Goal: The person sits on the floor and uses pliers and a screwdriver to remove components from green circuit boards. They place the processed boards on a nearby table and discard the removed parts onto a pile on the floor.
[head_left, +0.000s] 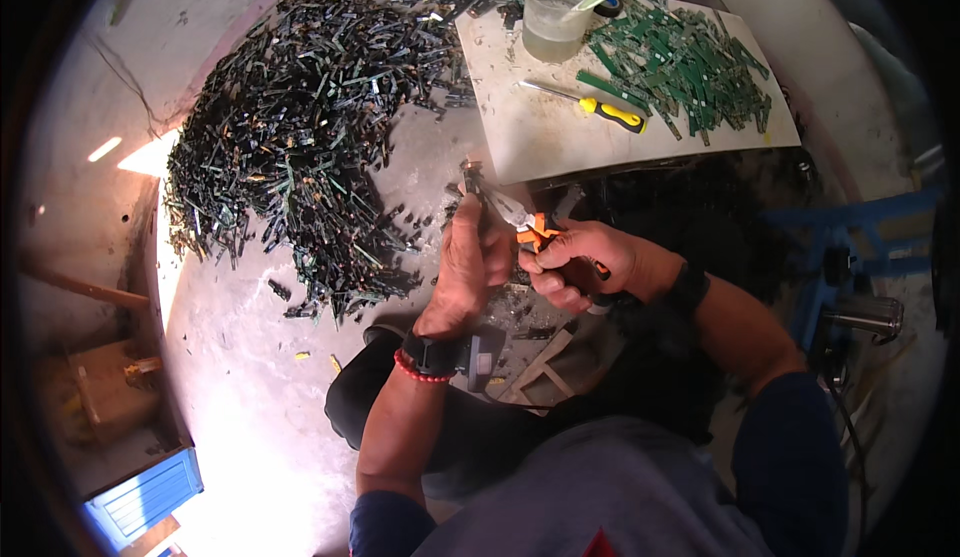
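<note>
In the left hand (465, 257) we see thumb and fingers pinched together on a small dark piece (472, 171), just off the near left corner of the pale board (525, 147). The right hand (585, 262) is wrapped around the orange handles of the pliers (540, 229), whose jaws point toward the piece; we cannot tell whether they grip it. We judge the work to be partway along: a pile of green strips (680, 67) lies toward the board's right edge, apparently finished, while a far larger heap of dark pieces (310, 137) on the floor, beyond the board's left edge, appears left to do. As to pose, we note the left forearm rising steeply, thumb uppermost, and the right forearm slanting inward, so that both hands meet below the near edge. Farther out, a yellow-handled screwdriver (600, 110) lies mid-board and a translucent tub (550, 42) stands near the far left corner.
</note>
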